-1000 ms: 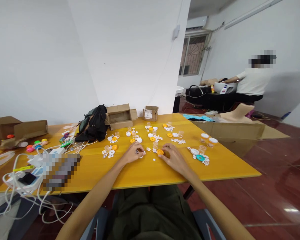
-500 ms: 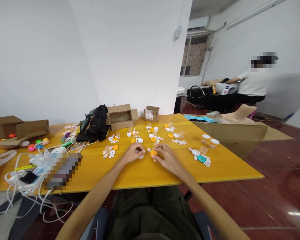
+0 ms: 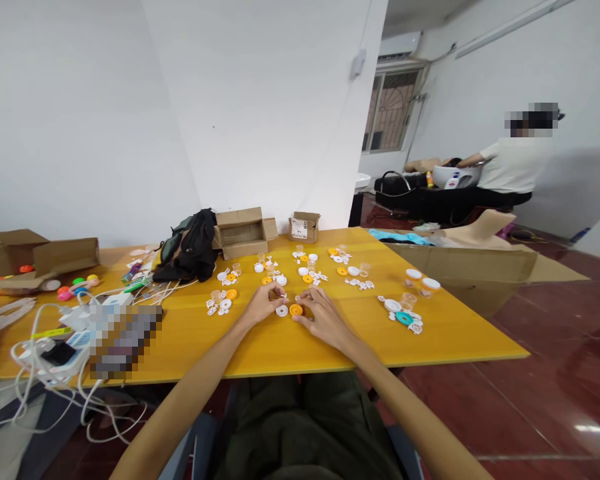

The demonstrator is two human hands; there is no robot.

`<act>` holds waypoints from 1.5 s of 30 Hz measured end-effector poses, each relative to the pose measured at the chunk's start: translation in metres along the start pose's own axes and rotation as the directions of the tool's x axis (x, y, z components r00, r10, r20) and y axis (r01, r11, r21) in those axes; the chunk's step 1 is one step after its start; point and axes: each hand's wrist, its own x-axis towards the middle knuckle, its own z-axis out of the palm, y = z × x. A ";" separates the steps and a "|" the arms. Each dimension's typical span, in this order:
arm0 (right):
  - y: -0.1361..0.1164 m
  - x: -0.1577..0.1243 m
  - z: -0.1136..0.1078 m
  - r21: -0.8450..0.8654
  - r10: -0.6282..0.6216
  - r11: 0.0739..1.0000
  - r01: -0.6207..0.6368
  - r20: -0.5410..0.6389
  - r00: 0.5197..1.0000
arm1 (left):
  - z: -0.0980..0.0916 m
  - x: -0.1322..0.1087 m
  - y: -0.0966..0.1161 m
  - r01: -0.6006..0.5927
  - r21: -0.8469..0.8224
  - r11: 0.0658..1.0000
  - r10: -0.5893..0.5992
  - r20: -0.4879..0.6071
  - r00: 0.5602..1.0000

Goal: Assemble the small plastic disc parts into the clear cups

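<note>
"What's on the desk (image 3: 286, 350), left to right?"

"Left of the left hand (image 3: 265, 303) there's a loose heap of parts (image 3: 225, 304). That hand looks to be pinching a white bit (image 3: 285, 297) at its fingertips. Just below those fingertips lies a white disc (image 3: 281, 311)."

"And the orange wheel (image 3: 296, 310)?"

"Right beside that disc, at the thumb of the right hand (image 3: 326, 319). That hand's fingers are curved and apart; from here I can't tell whether they grip the wheel. Well to the right of that hand sits a teal wheel (image 3: 405, 319)."

"Which step is this, would you say?"

"Laying loose parts side by side, I'd judge."

"And the next move, what does it call for?"

"A light fingertip touch, I think: both hands are close together, and pieces like these could easily get nudged."
</note>
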 end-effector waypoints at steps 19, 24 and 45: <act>0.008 -0.005 -0.005 -0.023 0.033 0.999 -0.033 -0.030 0.999 | -0.005 -0.004 0.010 -0.083 0.104 0.991 0.089 -0.057 0.994; 0.006 -0.004 0.002 -0.070 0.004 0.997 -0.007 -0.041 0.999 | -0.005 -0.004 0.006 -0.111 0.136 0.984 0.119 -0.053 0.991; -0.016 0.003 0.003 -0.090 -0.115 0.989 0.120 0.052 0.992 | -0.007 -0.006 0.001 -0.193 0.193 0.962 0.199 -0.013 0.980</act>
